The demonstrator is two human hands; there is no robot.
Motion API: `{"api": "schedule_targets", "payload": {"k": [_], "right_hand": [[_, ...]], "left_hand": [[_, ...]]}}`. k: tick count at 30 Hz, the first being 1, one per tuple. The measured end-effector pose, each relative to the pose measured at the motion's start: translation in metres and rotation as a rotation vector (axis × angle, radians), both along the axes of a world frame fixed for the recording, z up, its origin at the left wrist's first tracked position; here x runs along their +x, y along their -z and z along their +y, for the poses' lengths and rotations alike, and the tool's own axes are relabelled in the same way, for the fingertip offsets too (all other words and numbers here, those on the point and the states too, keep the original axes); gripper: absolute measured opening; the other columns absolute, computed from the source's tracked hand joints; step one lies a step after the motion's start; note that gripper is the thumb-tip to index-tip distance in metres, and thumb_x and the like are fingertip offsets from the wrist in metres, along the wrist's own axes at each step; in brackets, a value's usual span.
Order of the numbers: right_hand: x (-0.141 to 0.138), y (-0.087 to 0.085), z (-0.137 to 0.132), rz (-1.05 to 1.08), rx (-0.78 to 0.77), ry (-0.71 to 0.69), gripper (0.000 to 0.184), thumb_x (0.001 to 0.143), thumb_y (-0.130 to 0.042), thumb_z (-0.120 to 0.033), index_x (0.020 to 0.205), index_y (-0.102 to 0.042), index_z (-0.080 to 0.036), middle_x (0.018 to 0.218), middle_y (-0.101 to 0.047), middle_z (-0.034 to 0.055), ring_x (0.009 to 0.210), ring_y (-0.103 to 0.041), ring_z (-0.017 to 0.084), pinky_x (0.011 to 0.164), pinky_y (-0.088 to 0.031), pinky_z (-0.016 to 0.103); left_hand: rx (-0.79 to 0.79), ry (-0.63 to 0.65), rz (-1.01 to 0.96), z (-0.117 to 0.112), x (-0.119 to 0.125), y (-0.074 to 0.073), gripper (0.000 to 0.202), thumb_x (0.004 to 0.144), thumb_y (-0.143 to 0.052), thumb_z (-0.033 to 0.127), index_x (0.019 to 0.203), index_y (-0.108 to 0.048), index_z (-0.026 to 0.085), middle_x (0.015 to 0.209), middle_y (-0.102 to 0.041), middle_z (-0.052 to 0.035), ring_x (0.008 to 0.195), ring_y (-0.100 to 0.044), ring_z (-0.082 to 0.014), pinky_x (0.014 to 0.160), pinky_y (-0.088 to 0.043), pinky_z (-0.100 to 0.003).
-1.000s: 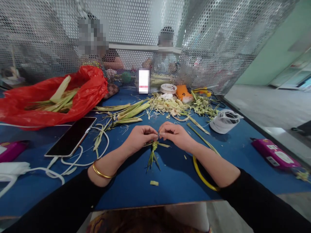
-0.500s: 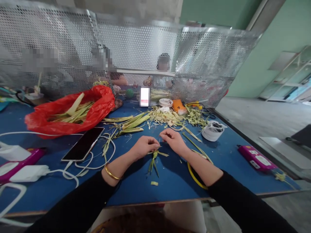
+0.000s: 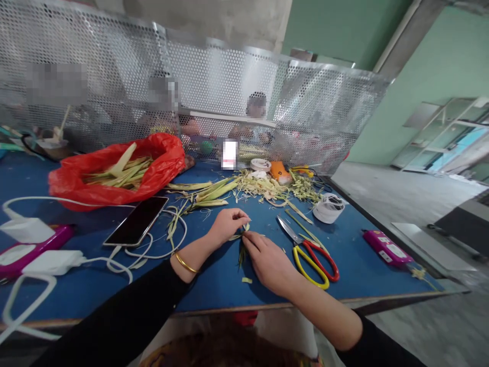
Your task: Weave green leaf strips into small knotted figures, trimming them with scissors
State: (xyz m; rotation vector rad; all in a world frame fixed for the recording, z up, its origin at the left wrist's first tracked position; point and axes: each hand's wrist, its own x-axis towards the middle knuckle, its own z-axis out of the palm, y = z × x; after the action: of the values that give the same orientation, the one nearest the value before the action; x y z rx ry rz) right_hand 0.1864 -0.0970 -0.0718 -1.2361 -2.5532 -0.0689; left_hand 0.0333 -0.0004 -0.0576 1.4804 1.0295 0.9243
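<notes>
On the blue table (image 3: 214,285) my left hand (image 3: 226,225) is closed in a pinch on a small woven piece of green leaf strips (image 3: 242,243). My right hand (image 3: 267,262) lies over the lower part of the same piece, fingers curled on its strands. A gold bangle (image 3: 183,262) sits on my left wrist. Scissors (image 3: 311,252) with red and yellow handles lie just right of my right hand, blades pointing away.
A red plastic bag (image 3: 114,176) of long leaves lies at back left. A phone (image 3: 136,227) with white cables, white chargers (image 3: 26,230), purple packs (image 3: 384,246), a thread spool (image 3: 328,208) and leaf scraps (image 3: 263,186) are around. A perforated metal screen (image 3: 214,92) stands behind, with people beyond.
My right hand has come down from the top of the leaf piece onto its lower strands, uncovering the scissors. The view has tilted up and shifted.
</notes>
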Motion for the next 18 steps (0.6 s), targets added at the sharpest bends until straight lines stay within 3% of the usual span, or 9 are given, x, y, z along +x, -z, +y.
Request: {"api": "schedule_targets", "payload": {"k": [4, 11, 13, 15, 18], "right_hand": [[0.001, 0.002, 0.0, 0.017, 0.009, -0.013, 0.051, 0.086, -0.039, -0.007, 0.137, -0.044, -0.007, 0.139, -0.047, 0.0193, 0.129, -0.042, 0.027, 0.107, -0.039, 0.044], [0.006, -0.003, -0.003, 0.034, 0.059, 0.04, 0.049, 0.085, -0.04, -0.007, 0.133, -0.047, -0.013, 0.133, -0.051, 0.0165, 0.121, -0.049, 0.026, 0.1, -0.045, 0.042], [0.017, -0.005, -0.01, 0.003, 0.133, 0.175, 0.043, 0.088, -0.041, -0.01, 0.129, -0.051, -0.013, 0.125, -0.056, 0.017, 0.114, -0.053, 0.028, 0.096, -0.045, 0.043], [0.038, -0.006, -0.021, -0.02, 0.195, 0.41, 0.036, 0.09, -0.043, -0.015, 0.123, -0.054, -0.013, 0.115, -0.06, 0.018, 0.103, -0.056, 0.03, 0.089, -0.047, 0.044], [0.076, 0.0, -0.039, -0.07, 0.189, 0.683, 0.028, 0.088, -0.048, -0.022, 0.114, -0.058, -0.014, 0.104, -0.062, 0.0172, 0.092, -0.058, 0.03, 0.08, -0.047, 0.042]], "left_hand": [[-0.081, 0.02, -0.037, -0.004, 0.001, -0.002, 0.019, 0.071, -0.068, 0.032, 0.068, -0.062, 0.015, 0.049, -0.056, 0.0034, 0.043, -0.046, -0.008, 0.046, -0.038, -0.021], [-0.187, 0.069, -0.103, -0.01, 0.001, -0.006, 0.021, 0.074, -0.071, 0.032, 0.068, -0.062, 0.013, 0.066, -0.066, -0.003, 0.061, -0.06, -0.0102, 0.064, -0.049, -0.023], [-0.209, 0.067, -0.103, -0.01, 0.0, -0.006, 0.022, 0.072, -0.072, 0.032, 0.068, -0.061, 0.013, 0.067, -0.067, -0.0042, 0.064, -0.062, -0.0114, 0.066, -0.049, -0.024], [-0.228, 0.065, -0.098, -0.009, -0.001, -0.005, 0.024, 0.071, -0.074, 0.033, 0.068, -0.061, 0.013, 0.066, -0.068, -0.0051, 0.064, -0.063, -0.0124, 0.067, -0.049, -0.025], [-0.245, 0.062, -0.091, -0.009, 0.0, -0.005, 0.025, 0.07, -0.075, 0.034, 0.068, -0.061, 0.014, 0.067, -0.069, -0.006, 0.064, -0.064, -0.0135, 0.067, -0.05, -0.027]]}}
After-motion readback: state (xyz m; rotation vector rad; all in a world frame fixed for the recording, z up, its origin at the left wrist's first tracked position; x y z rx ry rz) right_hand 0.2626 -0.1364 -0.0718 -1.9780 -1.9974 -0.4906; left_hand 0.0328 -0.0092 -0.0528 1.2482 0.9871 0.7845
